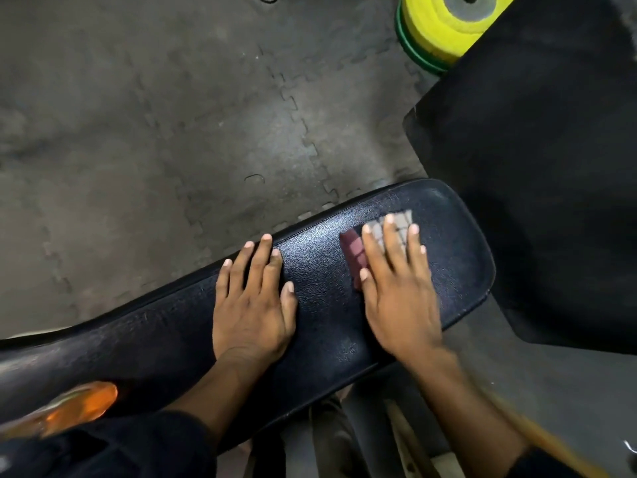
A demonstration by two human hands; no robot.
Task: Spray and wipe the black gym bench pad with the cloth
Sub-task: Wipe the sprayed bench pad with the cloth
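Observation:
The black bench pad [320, 270] runs from the lower left to its rounded end at the right. My right hand [396, 288] lies flat with spread fingers on a folded checked cloth [355, 251], maroon and grey, pressing it on the pad near the rounded end. My left hand [253, 298] rests flat on the pad to the left of the cloth, fingers apart, holding nothing. An orange, blurred object [81, 403], possibly the spray bottle, lies on the pad at the lower left.
Grey interlocking floor mats [155, 132] lie beyond the bench. A second black pad [537, 167] stands at the right. Yellow and green weight plates [437, 32] are stacked at the top. The bench frame [406, 439] shows below the pad.

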